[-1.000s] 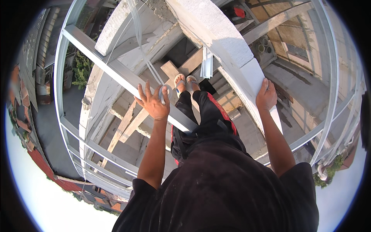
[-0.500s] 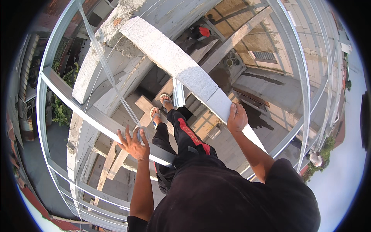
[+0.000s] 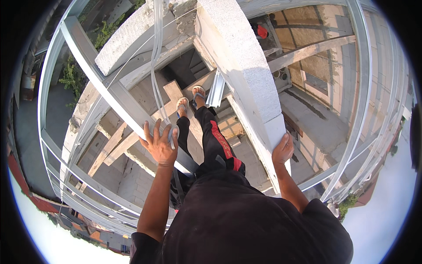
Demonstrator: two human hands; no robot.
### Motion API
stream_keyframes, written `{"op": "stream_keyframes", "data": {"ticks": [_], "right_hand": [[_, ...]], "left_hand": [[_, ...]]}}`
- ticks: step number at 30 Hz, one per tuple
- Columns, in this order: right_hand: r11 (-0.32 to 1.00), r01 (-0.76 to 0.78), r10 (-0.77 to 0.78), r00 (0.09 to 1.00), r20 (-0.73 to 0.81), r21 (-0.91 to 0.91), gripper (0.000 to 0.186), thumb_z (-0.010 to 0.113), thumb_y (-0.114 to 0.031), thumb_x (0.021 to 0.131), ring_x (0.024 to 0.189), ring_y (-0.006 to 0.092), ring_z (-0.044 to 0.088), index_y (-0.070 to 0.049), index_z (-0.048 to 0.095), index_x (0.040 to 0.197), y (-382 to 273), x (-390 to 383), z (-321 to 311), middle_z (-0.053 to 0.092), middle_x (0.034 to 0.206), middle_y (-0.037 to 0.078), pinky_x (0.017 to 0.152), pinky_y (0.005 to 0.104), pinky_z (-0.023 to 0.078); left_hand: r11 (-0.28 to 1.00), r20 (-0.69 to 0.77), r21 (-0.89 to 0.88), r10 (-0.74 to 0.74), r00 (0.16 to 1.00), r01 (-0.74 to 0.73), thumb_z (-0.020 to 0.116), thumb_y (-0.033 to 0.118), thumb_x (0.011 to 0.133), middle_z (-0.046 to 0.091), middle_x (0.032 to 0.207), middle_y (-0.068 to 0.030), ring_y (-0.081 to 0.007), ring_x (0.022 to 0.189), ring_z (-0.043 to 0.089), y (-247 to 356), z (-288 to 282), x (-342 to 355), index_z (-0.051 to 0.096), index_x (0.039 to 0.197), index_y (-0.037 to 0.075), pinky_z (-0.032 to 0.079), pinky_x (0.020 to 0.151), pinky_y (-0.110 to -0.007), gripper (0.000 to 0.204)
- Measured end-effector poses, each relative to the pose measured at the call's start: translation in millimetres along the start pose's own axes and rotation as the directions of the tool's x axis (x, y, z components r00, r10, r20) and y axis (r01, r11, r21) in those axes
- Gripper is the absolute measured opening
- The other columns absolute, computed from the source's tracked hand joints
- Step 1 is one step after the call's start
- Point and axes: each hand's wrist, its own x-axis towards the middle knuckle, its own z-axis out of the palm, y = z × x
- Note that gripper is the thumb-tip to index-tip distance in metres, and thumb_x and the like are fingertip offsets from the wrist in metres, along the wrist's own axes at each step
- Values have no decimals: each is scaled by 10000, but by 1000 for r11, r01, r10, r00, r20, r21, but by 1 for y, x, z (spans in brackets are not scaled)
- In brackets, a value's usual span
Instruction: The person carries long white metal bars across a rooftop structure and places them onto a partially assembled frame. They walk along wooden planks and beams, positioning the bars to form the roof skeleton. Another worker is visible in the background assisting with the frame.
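Note:
My left hand (image 3: 160, 143) lies with spread fingers on a pale metal channel beam (image 3: 124, 110) slanting in from the upper left. A clear flexible hose (image 3: 157, 57) drops to this hand and passes by its thumb; the palm hides whether it is pinned there. My right hand (image 3: 283, 152) is curled over the edge of a white block wall (image 3: 250, 70), gripping near its close end. Part of its fingers is out of sight behind that edge. Between both arms, my sandalled feet stand on wooden planks (image 3: 173, 93) below.
A metal profile (image 3: 216, 90) leans beside my feet. Metal framing (image 3: 362, 83) curves along the right, with more on the left. A long timber (image 3: 310, 50) spans the gap at upper right. Beneath it, a person in red headwear (image 3: 262, 31) is far down. Drops open on both sides.
The view has turned, so the wall now stands more upright in the picture. My left hand stays on the beam beside the hose, and my right hand stays on the wall's edge.

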Motion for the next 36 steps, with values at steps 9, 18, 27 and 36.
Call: {"op": "stream_keyframes", "data": {"ticks": [9, 18, 27, 36], "right_hand": [[934, 355, -358, 922, 149, 51, 506, 540, -396, 1013, 1007, 407, 646, 19, 616, 1292, -88, 63, 13, 694, 1073, 253, 873, 484, 481], [947, 287, -308, 937, 163, 141, 404, 610, -236, 944, 926, 394, 690, 38, 627, 1240, -66, 55, 14, 712, 1032, 234, 832, 452, 509], [844, 453, -527, 801, 286, 286, 516, 614, -224, 936, 1039, 402, 657, 65, 517, 1352, -109, 81, 4, 663, 1159, 261, 913, 458, 490], [862, 466, -505, 819, 271, 199, 660, 670, -178, 880, 1088, 448, 628, 93, 413, 1424, -162, 91, 26, 623, 1201, 293, 943, 487, 485]], "left_hand": [[999, 26, -1, -54, 998, 54, 694, 391, 924, 598, 1374, -13, -348, 1484, 298, 2, 7, -1, 774, 1071, 230, 142, 1165, -662, 233], [997, 40, 13, -75, 996, 75, 667, 443, 930, 576, 1421, 6, -317, 1495, 291, -1, 3, 4, 781, 1071, 238, 116, 1189, -637, 273], [992, 38, -45, -112, 993, 114, 683, 438, 912, 536, 1484, -30, -316, 1468, 341, -4, -1, 4, 779, 1059, 240, 159, 1180, -645, 265], [990, 74, -21, -137, 988, 139, 683, 491, 908, 558, 1465, -1, -261, 1444, 378, -3, -4, 1, 765, 1048, 242, 175, 1180, -660, 297]]}}
